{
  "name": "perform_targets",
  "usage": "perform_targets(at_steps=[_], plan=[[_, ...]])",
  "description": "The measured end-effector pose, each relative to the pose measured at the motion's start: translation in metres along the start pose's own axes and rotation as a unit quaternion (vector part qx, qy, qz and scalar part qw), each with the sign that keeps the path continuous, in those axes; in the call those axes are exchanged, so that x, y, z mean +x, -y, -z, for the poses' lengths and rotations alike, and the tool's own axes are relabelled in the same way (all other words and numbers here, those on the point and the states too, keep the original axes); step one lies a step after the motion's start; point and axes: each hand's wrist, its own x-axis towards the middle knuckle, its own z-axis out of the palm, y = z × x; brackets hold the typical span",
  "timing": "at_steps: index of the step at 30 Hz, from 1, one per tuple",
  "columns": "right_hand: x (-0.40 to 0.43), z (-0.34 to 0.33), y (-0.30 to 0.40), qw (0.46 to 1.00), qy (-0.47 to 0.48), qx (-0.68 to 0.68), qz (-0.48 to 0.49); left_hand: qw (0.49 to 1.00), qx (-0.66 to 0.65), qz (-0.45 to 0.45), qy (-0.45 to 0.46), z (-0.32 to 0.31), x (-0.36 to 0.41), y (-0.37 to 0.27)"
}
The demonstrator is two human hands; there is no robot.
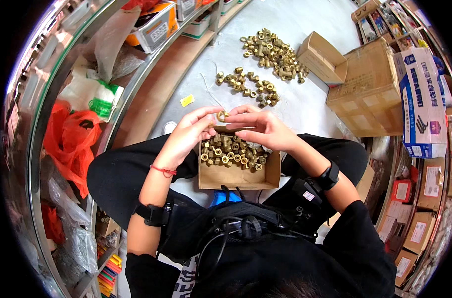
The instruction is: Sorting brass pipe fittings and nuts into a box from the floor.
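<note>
Above an open cardboard box (237, 182), my two hands meet at a ring-shaped brass fitting (221, 116). The index fingertip of my left hand (188, 134) rests at its upper edge, and a bit of brass also shows near that thumb. From the other side, the fingertips of my right hand (265, 126) touch the fitting, while the right thumb stands apart below. Inside the box lie many threaded brass fittings (231, 156), with some crumpled clear plastic under my right hand. The exact grip is partly hidden by my fingers.
Two piles of brass fittings, a larger pile (268, 50) and a smaller pile (235, 80), lie on the floor ahead. An open carton (322, 59) leans against a large cardboard box (367, 93). Glass-edged shelving (34, 156) stands left; stacked boxes (421, 231) line the right.
</note>
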Motion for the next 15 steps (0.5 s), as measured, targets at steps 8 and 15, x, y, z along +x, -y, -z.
perform_targets(at_steps=[8, 15], plan=[[-0.0012, -0.0028, 0.0068, 1.0, -0.001, 0.021, 0.007, 0.998, -0.038, 0.019, 0.042, -0.0033, 0.0009, 0.0034], [-0.0007, -0.0099, 0.0053, 0.992, -0.038, 0.111, -0.035, 1.0, 0.012, 0.017, 0.005, 0.0006, 0.0033, 0.0027]])
